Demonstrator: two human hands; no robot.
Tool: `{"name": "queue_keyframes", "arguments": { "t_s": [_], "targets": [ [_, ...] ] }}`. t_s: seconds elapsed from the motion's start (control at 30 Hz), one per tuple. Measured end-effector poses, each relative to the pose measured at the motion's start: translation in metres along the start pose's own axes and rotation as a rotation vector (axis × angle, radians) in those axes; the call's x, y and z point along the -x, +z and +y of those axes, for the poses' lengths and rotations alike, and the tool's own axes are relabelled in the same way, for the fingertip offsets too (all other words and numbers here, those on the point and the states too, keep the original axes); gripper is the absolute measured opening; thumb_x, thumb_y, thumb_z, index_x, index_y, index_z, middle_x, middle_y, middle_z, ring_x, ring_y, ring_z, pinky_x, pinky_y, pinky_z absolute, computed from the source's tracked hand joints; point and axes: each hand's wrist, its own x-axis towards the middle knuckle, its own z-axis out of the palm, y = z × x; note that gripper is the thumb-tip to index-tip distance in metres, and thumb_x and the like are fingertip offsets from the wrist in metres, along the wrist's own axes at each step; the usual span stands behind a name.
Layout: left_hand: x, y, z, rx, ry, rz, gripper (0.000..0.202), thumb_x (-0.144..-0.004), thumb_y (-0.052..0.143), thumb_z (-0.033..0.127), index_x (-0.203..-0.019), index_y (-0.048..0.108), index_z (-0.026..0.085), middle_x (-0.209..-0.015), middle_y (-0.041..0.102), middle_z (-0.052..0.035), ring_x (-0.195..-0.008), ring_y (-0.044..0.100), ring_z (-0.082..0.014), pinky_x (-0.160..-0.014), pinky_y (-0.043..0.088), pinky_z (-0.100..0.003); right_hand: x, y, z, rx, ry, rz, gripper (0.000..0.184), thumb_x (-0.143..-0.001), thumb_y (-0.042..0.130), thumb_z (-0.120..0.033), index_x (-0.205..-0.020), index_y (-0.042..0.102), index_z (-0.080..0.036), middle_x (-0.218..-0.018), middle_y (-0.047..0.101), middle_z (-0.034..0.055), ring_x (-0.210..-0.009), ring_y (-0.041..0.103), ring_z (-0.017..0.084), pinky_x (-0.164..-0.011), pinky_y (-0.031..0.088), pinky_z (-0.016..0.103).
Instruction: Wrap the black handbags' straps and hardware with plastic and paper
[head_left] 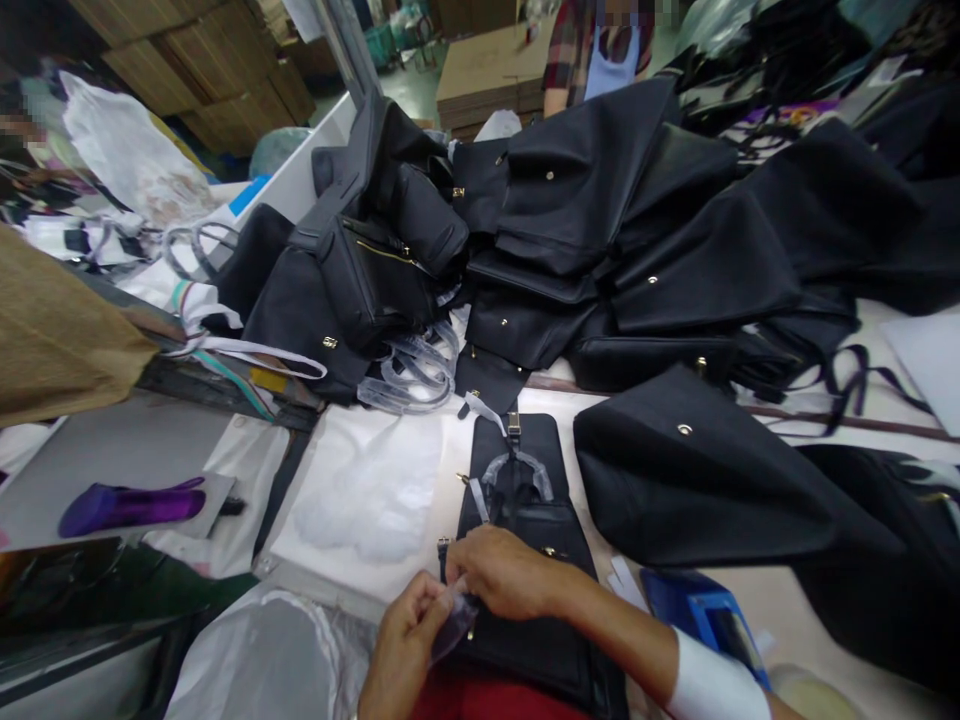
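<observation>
A black backpack (pixel 532 640) lies in front of me with its flap pointing away and clear wrap around its top handle (pixel 551 478). My left hand (pixel 409 635) is closed in a pinch on a piece of clear plastic film (pixel 454 632) at the bag's left edge. Fingertip to fingertip with it, my right hand (pixel 504 572) is closed too, over the bag, at the same film. A narrow black strap with a metal buckle (pixel 443 547) sticks up just beside the right fingers. What lies under those fingers is partly hidden.
Black bags (pixel 570 200) pile up along the far side, and another bag (pixel 697 470) lies close on the right. White padding sheets (pixel 367 490) lie left of the backpack. A blue box (pixel 705 615) sits by my right forearm. A person (pixel 600 55) is across the table.
</observation>
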Motion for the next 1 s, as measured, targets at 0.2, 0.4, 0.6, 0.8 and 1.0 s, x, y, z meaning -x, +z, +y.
{"name": "queue_keyframes", "arguments": {
  "t_s": [0.2,0.4,0.6,0.8,1.0],
  "targets": [
    [-0.004,-0.003,0.000,-0.060,0.038,0.044,0.031,-0.082,0.060,0.047,-0.071,0.053,0.019,-0.063,0.049,0.0044,-0.062,0.043,-0.0125,-0.057,0.035,-0.021,0.008,-0.026,0.021,0.061,0.061,0.015,0.015,-0.086,0.058,-0.027,-0.098,0.064,-0.021,-0.092,0.070,0.0025,-0.089,0.060,0.019,-0.083,0.036,0.029],
    [-0.011,0.000,0.007,-0.098,0.036,0.043,0.031,-0.084,0.057,0.046,-0.069,0.049,0.020,-0.062,0.044,0.0054,-0.061,0.040,-0.0126,-0.057,0.034,-0.022,-0.002,-0.023,0.030,0.139,-0.013,0.012,0.006,-0.081,0.060,-0.020,-0.081,0.066,-0.019,-0.083,0.071,0.0017,-0.084,0.060,0.017,-0.082,0.036,0.028],
    [-0.022,0.001,0.002,-0.172,0.055,0.068,0.030,-0.085,0.056,0.045,-0.070,0.049,0.019,-0.063,0.045,0.0051,-0.061,0.040,-0.0125,-0.056,0.032,-0.021,-0.007,-0.021,0.030,0.086,-0.031,-0.036,0.010,-0.082,0.059,-0.021,-0.086,0.068,-0.020,-0.086,0.072,0.0012,-0.085,0.061,0.016,-0.083,0.035,0.027],
    [-0.032,0.003,0.009,-0.253,0.072,0.098,0.028,-0.085,0.054,0.041,-0.068,0.049,0.020,-0.062,0.043,0.0055,-0.060,0.040,-0.0132,-0.056,0.032,-0.022,-0.006,-0.027,0.051,0.159,0.028,-0.003,0.011,-0.080,0.058,-0.017,-0.082,0.068,-0.020,-0.084,0.071,0.0021,-0.086,0.059,0.018,-0.086,0.034,0.029],
    [-0.053,0.017,0.021,-0.381,0.124,0.087,0.024,-0.087,0.050,0.037,-0.070,0.049,0.020,-0.061,0.047,0.0055,-0.060,0.043,-0.0137,-0.056,0.030,-0.023,-0.019,-0.012,0.054,0.168,-0.046,0.012,0.012,-0.082,0.057,-0.020,-0.085,0.068,-0.018,-0.084,0.071,0.0042,-0.085,0.059,0.018,-0.083,0.036,0.029]
  ]
}}
